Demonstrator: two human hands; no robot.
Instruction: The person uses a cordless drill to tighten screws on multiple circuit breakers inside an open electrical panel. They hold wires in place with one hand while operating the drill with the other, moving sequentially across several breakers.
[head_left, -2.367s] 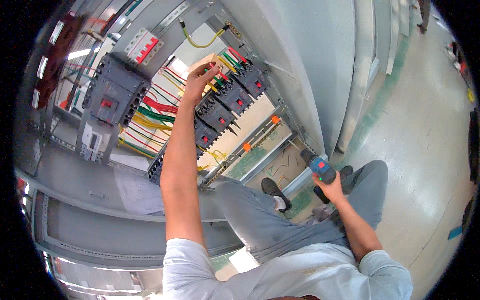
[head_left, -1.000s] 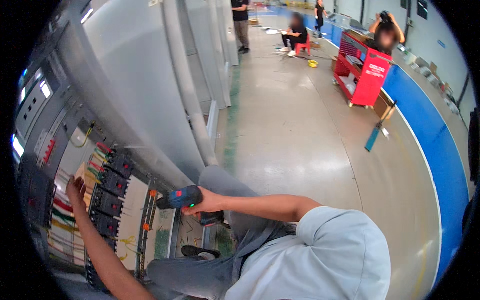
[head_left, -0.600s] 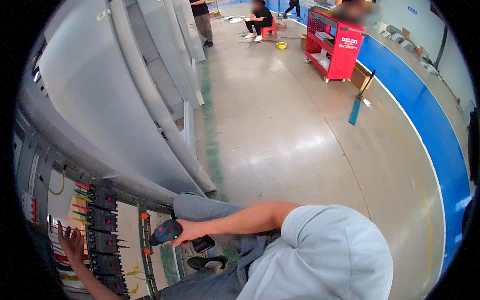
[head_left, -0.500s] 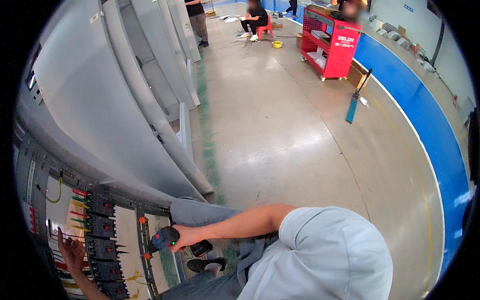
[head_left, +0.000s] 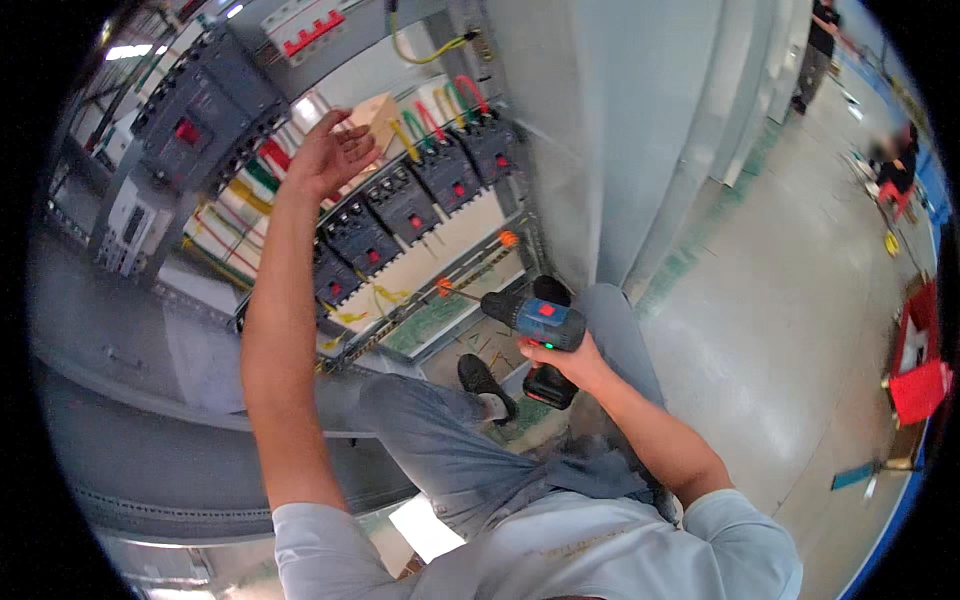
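Note:
My right hand (head_left: 572,362) grips the handle of a blue and black cordless drill (head_left: 548,320). Its long thin bit points left, toward an orange round insulator (head_left: 445,287) on a metal rail; I cannot tell whether the tip touches. A second orange insulator (head_left: 508,239) sits further along that rail. Raised over a row of dark circuit breakers (head_left: 403,206) with red switches, my left hand (head_left: 333,158) has its fingers apart and slightly curled, with nothing seen in it. Red, yellow and green wires (head_left: 265,178) run beside and below that hand.
A larger breaker (head_left: 200,115) is at the upper left of the open cabinet. Grey cabinet panels (head_left: 650,110) stand on the right. My shoe (head_left: 487,388) is near the cabinet's lower frame. Far right are a red cart (head_left: 915,350) and a person (head_left: 818,50).
My view has swung left, bringing the cabinet's inside toward the middle and the red cart to the right edge. The drill stays in my right hand; my left hand remains raised by the wires.

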